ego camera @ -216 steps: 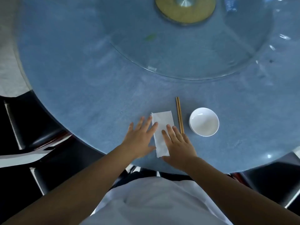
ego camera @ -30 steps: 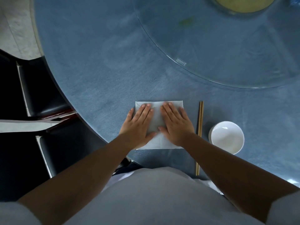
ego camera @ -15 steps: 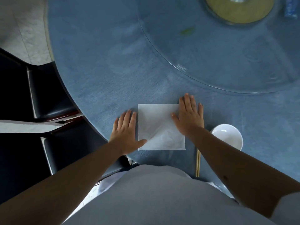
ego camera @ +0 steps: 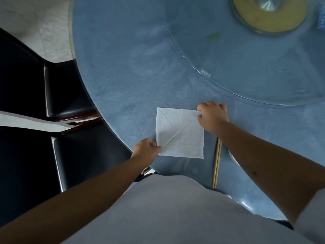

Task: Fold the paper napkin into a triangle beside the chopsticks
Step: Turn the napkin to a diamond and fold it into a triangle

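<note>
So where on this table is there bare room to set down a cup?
Bare blue tabletop stretches beyond the napkin, up to the glass turntable. It is crowded to the right: right hand, chopsticks and a mostly hidden bowl. The left hand sits at the table's near edge.

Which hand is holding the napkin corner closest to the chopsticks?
The right hand. It pinches the napkin's far corner, on the chopsticks' side; the left hand pinches the opposite near corner.
</note>
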A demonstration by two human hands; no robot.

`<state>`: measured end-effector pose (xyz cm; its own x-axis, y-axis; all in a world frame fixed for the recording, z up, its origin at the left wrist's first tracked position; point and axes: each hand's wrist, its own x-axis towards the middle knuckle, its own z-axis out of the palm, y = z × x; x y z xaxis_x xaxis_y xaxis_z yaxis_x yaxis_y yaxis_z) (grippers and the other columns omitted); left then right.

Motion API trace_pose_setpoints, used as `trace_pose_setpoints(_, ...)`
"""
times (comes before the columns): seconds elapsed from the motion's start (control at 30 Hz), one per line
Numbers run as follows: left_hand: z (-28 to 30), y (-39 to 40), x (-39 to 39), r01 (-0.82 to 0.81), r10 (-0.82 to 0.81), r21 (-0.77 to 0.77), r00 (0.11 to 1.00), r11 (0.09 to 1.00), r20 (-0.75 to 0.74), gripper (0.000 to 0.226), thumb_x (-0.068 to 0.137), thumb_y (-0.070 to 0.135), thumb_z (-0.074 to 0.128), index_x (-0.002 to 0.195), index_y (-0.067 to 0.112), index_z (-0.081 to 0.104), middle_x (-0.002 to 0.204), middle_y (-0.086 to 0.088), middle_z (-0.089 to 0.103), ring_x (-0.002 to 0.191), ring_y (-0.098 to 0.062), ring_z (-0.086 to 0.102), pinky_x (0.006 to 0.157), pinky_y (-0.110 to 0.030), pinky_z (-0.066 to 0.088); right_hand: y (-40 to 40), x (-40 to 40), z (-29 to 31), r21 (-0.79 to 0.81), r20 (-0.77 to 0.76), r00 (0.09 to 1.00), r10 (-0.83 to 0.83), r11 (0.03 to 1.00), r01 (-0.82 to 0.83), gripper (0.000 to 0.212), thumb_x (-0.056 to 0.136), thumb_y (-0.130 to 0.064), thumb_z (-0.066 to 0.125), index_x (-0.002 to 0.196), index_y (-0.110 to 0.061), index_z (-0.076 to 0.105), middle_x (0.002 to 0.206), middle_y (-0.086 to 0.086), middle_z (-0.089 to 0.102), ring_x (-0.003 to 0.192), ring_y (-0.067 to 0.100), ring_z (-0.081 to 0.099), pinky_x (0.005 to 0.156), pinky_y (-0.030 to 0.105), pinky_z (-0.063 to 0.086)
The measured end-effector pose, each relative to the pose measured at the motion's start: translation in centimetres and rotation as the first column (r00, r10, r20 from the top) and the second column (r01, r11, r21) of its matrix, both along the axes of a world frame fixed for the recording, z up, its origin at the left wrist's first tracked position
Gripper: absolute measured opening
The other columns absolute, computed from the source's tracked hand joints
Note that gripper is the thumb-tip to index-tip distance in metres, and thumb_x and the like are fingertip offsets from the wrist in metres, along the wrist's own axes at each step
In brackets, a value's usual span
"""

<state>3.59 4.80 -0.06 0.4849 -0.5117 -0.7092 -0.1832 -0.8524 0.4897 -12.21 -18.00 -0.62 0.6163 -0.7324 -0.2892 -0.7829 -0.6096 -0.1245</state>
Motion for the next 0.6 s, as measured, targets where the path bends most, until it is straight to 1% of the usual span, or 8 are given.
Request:
trace_pose_setpoints(0.07,-0.1,-0.5,-0.2,-0.012,0.013,0.013,0.999,1.0,-0.031,0.022,0.073,0.03,0.063,0.064,0.01,0.063,0.047,0.004,0.055,0.046,-0.012,0.051,0.048,-0.022,0.039,-0.2,0.1,0.0,0.022,-0.01,1.0,0.005,1.0,-0.005,0.013,0.082,-0.017,0.051,0.093,-0.017,0.057,0.095,0.005,0.059,0.102,0.029,0.049,0.086,0.041,0.031)
trace_pose_setpoints(0.13,-0.2,-0.8,-0.1,-0.01,0.011,0.021,0.999,1.0,-0.034,0.021,0.074,0.029,0.063,0.062,0.014,0.059,0.052,0.0,0.055,0.049,-0.016,0.05,0.052,-0.027,0.04,-0.4,0.3,-0.1,0.039,-0.008,1.0,0.007,0.999,-0.006,0.01,0.083,-0.018,0.052,0.091,-0.017,0.058,0.096,0.005,0.058,0.102,0.029,0.049,0.087,0.041,0.033)
trace_pose_setpoints(0.27,-0.4,-0.7,-0.1,0.009,-0.009,0.002,1.0,1.0,-0.006,0.016,0.079,0.028,0.058,0.073,0.014,0.06,0.065,-0.001,0.061,0.055,-0.016,0.053,0.052,-0.028,0.043,-0.6,0.2,-0.5,0.07,0.018,1.0,-0.003,0.998,0.001,0.006,0.085,-0.019,0.054,0.084,-0.019,0.06,0.095,0.004,0.054,0.1,0.028,0.048,0.086,0.041,0.035)
trace_pose_setpoints(0.4,-0.4,-0.2,0.1,-0.059,0.06,-0.045,0.998,0.997,0.028,0.016,0.079,0.029,0.053,0.076,0.014,0.058,0.067,-0.005,0.06,0.058,-0.021,0.057,0.051,-0.029,0.043,-0.8,0.1,-0.7,0.084,0.06,0.998,0.012,0.996,-0.017,0.009,0.084,-0.018,0.053,0.076,-0.022,0.052,0.089,0.001,0.05,0.094,0.027,0.048,0.079,0.036,0.034)
trace_pose_setpoints(0.43,-0.5,-0.1,0.3,-0.082,0.083,-0.055,0.996,0.995,0.021,0.014,0.079,0.029,0.053,0.076,0.016,0.059,0.07,-0.005,0.064,0.06,-0.021,0.061,0.052,-0.028,0.046,-0.8,0.1,-0.7,0.113,0.087,0.996,-0.02,0.993,0.01,0.011,0.083,-0.018,0.053,0.073,-0.023,0.049,0.086,-0.001,0.049,0.09,0.027,0.05,0.076,0.034,0.036)
trace_pose_setpoints(0.5,-0.6,0.1,0.6,-0.192,0.19,-0.072,0.981,0.979,-0.04,0.01,0.081,0.025,0.052,0.077,0.02,0.06,0.076,-0.004,0.069,0.059,-0.012,0.068,0.053,-0.026,0.053,-0.8,0.2,-0.7,0.203,0.124,0.985,-0.118,0.975,0.091,0.009,0.081,-0.021,0.052,0.074,-0.022,0.046,0.08,-0.004,0.051,0.079,0.026,0.054,0.066,0.032,0.042)
trace_pose_setpoints(0.57,-0.9,0.2,1.0,-0.352,0.337,-0.08,0.929,0.933,-0.153,0.008,0.082,0.019,0.052,0.079,0.016,0.059,0.081,-0.008,0.072,0.063,-0.012,0.071,0.064,-0.033,0.06,-0.8,0.5,-0.6,0.269,0.114,0.979,-0.169,0.954,0.133,0.005,0.08,-0.026,0.052,0.083,-0.025,0.048,0.079,-0.007,0.054,0.075,0.023,0.055,0.06,0.03,0.039)
trace_pose_setpoints(0.6,-1.1,0.3,1.2,-0.411,0.389,-0.074,0.898,0.909,-0.206,0.006,0.083,0.017,0.054,0.081,0.014,0.059,0.083,-0.011,0.073,0.066,-0.017,0.073,0.067,-0.037,0.061,-0.8,0.7,-0.6,0.295,0.1,0.979,-0.178,0.945,0.142,0.01,0.081,-0.029,0.054,0.089,-0.027,0.049,0.082,-0.007,0.054,0.076,0.022,0.054,0.061,0.03,0.037)
